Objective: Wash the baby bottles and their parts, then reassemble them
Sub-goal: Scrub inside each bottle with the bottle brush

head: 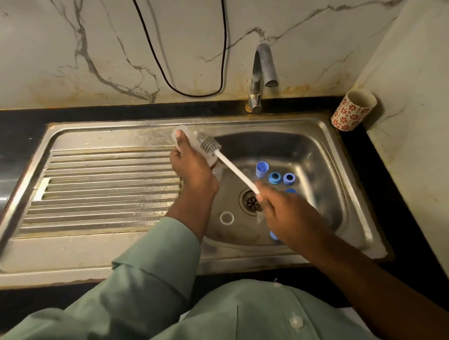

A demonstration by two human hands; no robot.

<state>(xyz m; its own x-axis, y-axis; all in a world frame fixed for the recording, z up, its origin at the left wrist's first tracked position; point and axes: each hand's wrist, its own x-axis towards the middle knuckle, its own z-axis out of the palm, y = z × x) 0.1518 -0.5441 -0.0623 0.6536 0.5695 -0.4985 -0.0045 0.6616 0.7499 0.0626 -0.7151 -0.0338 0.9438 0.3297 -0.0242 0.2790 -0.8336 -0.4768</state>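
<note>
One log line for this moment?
step: scrubbing | left hand: holds clear bottle | right hand: holds brush | sink: blue parts unwashed

Clear baby bottle (pixel 189 143) tilted over the sink's left edge, gripped in the left hand (pixel 193 171). White bottle brush (pixel 228 164) with bristles against its side, handle held in the right hand (pixel 283 208). Blue cap (pixel 262 169), two blue rings (pixel 274 177) and a clear ring (pixel 227 217) lying in the basin.
</note>
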